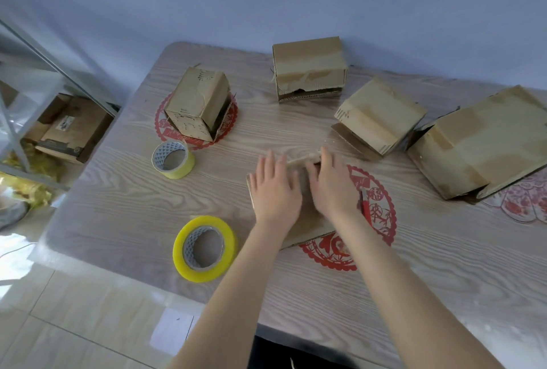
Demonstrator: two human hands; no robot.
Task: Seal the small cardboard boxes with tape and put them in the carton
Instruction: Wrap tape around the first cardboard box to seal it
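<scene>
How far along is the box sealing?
Done: nothing visibly packed; four cardboard boxes sit loose on the table. In hand: left hand and right hand press down on the nearest box. Left: taping it from a yellow tape roll, the others, then loading.

head cam | worn high — angled forward-down | close over table (414, 280) | single view

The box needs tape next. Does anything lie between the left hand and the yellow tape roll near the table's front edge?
Nothing visible does. The left hand presses on the small box, and only bare table separates it from the tape roll, which lies flat to its left.
</scene>
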